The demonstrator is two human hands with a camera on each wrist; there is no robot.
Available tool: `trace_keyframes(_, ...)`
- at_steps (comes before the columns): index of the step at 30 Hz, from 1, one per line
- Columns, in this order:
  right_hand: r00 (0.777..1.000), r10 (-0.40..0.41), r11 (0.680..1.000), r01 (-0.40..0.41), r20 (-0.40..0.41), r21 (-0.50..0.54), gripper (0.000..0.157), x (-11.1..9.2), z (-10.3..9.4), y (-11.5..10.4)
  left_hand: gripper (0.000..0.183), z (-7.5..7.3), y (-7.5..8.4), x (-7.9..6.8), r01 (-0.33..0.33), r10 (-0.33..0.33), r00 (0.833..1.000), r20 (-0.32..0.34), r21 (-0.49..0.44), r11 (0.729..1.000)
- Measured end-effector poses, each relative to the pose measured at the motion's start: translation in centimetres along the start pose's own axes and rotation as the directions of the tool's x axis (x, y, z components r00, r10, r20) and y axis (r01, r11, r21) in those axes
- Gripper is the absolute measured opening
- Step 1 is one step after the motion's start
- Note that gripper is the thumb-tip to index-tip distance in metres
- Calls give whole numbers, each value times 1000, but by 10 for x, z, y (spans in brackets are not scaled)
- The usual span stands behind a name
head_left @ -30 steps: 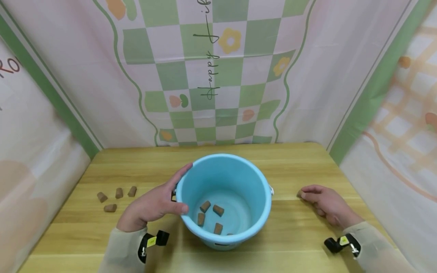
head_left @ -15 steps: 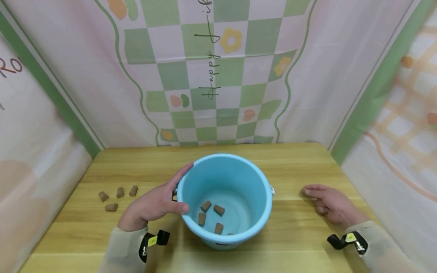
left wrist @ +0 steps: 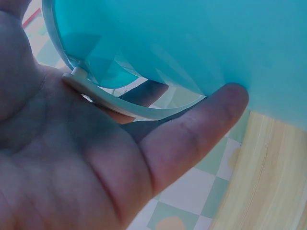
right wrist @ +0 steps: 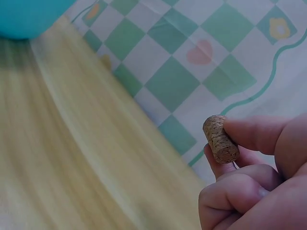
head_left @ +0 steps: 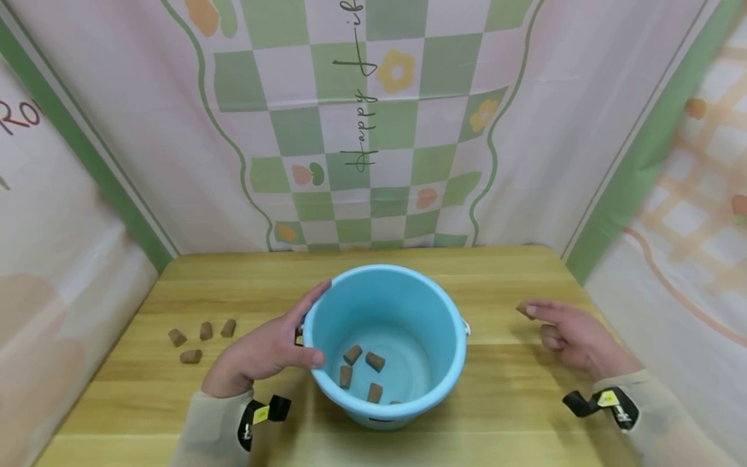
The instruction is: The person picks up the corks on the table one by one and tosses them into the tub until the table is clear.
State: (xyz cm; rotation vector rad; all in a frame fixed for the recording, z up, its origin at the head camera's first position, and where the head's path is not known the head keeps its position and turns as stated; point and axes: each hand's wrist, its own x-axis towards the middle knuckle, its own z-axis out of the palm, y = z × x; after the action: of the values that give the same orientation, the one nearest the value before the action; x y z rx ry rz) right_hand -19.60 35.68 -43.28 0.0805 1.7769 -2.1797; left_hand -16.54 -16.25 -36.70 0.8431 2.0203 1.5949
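Observation:
A light blue bucket [head_left: 385, 405] stands upright on the wooden table, with several corks [head_left: 375, 361] lying on its bottom. My left hand [head_left: 265, 350] grips the bucket's left side, thumb on the rim and the other fingers around the outside. In the left wrist view the bucket's pale handle [left wrist: 129, 106] passes by the palm. My right hand [head_left: 574, 337] pinches a single cork [right wrist: 221, 139] between thumb and fingertips, to the right of the bucket. The right wrist view shows this cork's speckled side, held above the table.
Several loose corks [head_left: 190, 356] lie at the table's left. A patterned cloth [head_left: 344, 130] hangs behind the table's back edge, and more cloth flanks both sides. The bucket's handle hinge [head_left: 467, 326] juts out on its right.
My right hand has raised the cork from the tabletop and shifted slightly right and away from me. The left hand and the bucket have stayed in place.

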Motion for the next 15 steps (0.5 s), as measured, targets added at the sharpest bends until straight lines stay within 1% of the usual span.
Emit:
trace_keyframes(5,998,-52,999,51,32,7,20,-2,10,-10,100,0,-1,0,-4,4,1000,-2,1,1000)
trace_keyframes(8,996,-76,997,75,53,36,19,-4,16,-16,101,0,-2,0,-1,1,1000,4,-12,1000)
trace_keyframes(15,978,-159,984,145,136,103,21,-10,34,-30,99,0,-2,1,-2,2,1000,3,-10,1000)
